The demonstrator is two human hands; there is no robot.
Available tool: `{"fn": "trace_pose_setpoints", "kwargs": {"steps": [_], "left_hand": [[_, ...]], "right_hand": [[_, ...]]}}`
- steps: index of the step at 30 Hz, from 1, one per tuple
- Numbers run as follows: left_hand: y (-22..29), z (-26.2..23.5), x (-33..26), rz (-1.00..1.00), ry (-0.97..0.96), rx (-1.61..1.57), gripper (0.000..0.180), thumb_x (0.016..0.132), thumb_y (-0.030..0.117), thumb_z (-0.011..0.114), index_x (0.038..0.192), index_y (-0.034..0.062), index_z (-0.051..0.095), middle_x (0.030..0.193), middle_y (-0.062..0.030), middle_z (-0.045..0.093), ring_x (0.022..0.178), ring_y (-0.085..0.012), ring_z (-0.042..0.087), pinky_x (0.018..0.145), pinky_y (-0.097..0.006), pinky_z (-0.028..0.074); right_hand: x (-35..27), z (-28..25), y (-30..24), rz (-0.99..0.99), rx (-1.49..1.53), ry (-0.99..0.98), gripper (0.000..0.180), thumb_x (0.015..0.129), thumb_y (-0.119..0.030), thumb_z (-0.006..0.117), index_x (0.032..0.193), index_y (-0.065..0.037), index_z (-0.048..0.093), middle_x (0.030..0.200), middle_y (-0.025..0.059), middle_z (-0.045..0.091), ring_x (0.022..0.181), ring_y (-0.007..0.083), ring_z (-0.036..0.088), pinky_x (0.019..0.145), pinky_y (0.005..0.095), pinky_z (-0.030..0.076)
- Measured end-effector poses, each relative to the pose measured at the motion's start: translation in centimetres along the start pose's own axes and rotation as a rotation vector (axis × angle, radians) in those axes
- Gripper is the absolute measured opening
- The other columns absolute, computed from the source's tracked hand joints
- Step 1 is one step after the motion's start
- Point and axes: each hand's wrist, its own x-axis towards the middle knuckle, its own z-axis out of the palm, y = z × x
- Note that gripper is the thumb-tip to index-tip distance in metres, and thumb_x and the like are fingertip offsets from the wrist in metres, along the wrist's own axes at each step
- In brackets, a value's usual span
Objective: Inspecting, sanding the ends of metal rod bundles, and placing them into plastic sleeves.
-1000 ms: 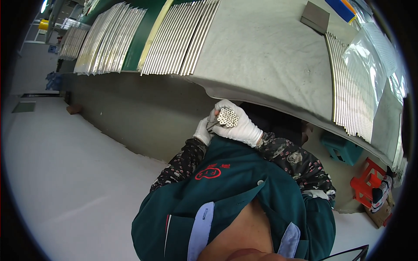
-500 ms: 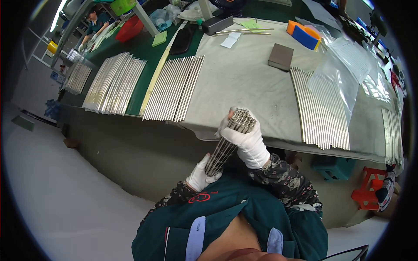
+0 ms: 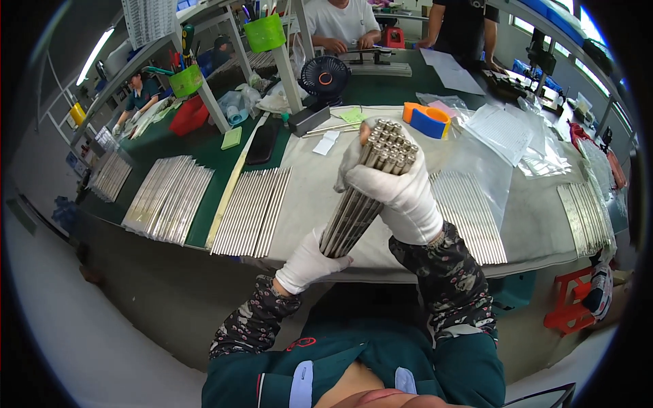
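Note:
A thick bundle of shiny metal rods (image 3: 352, 216) is held tilted in front of me above the grey cloth (image 3: 408, 256), its far ends fanned toward the top. My right hand (image 3: 407, 194), in a white glove, wraps the bundle's upper part. My left hand (image 3: 306, 264), also gloved, closes round its lower end. Left of the bundle lies a row of rods (image 3: 248, 212) side by side on the table. Another row of rods (image 3: 469, 228) lies to the right, its upper part under a clear plastic bag (image 3: 486, 177).
Plastic-wrapped rods (image 3: 170, 197) lie farther left, and more rods (image 3: 585, 221) at the far right. Toward the back are a black phone (image 3: 262, 143), a dark grey block (image 3: 309, 119), an orange-and-blue tape ring (image 3: 427, 121) and a small fan (image 3: 325, 76). Other people work behind. A red stool (image 3: 570, 302) stands at right.
Both hands have lifted the rod bundle up and forward, from near my body to over the table. The view has tilted up, bringing more of the room's back into sight.

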Motion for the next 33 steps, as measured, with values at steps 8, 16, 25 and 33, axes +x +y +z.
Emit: {"fn": "trace_pose_setpoints", "kwargs": {"steps": [8,16,25,33], "left_hand": [[-1.5,-1.6,6.6,0.035,-0.041,0.316,0.059,0.058,0.019,0.078,0.109,0.0024,0.051,0.097,-0.0096,0.060,0.091,-0.0250,0.058,0.080,-0.036,0.046],[6.3,-0.2,11.5,0.469,0.102,-0.090,0.056,0.061,0.006,0.074,0.108,0.0038,0.043,0.099,-0.0067,0.056,0.090,-0.0141,0.057,0.079,-0.026,0.047],[6.7,1.2,11.7,0.460,0.316,0.046,0.041,0.066,0.006,0.066,0.101,0.0019,0.047,0.090,-0.0050,0.060,0.081,-0.0111,0.059,0.073,-0.025,0.047],[6.7,2.0,11.8,0.514,0.442,0.077,0.040,0.066,0.006,0.067,0.100,0.0017,0.047,0.089,-0.0069,0.062,0.081,-0.0131,0.062,0.073,-0.026,0.048]], "right_hand": [[4.2,-2.8,4.8,-0.017,-0.151,-0.211,0.031,0.066,-0.002,0.066,0.093,-0.002,0.051,0.073,-0.0023,0.055,0.066,0.0042,0.052,0.062,0.0205,0.046],[7.6,-5.3,3.6,0.021,-0.519,-0.413,0.066,0.063,-0.011,0.072,0.121,-0.003,0.042,0.113,0.0060,0.050,0.101,0.0134,0.048,0.091,0.0266,0.038],[10.0,-13.4,6.6,0.501,-1.563,-0.068,0.093,0.070,-0.071,0.049,0.134,-0.005,0.036,0.121,0.0190,0.051,0.118,0.0296,0.045,0.097,0.0392,0.035],[9.2,-11.9,11.3,0.566,-1.942,-0.030,0.079,0.070,-0.065,0.050,0.125,-0.009,0.047,0.129,0.0270,0.040,0.113,0.0346,0.049,0.085,0.0431,0.041]]}}
